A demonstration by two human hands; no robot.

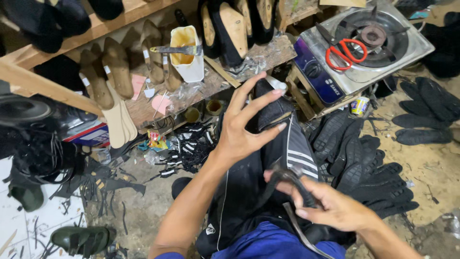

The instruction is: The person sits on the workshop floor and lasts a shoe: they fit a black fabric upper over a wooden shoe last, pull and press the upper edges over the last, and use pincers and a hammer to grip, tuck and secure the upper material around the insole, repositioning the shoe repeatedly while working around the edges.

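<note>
Left hand raised at frame centre, fingers spread and released, gripping nothing, just in front of a dark shoe upper propped on the knee. Right hand at lower right, clenched around a black strap curling over the lap. Red scissors lay on a gas stove at upper right; black soles piled at right; white glue tub on the worktop above.
</note>
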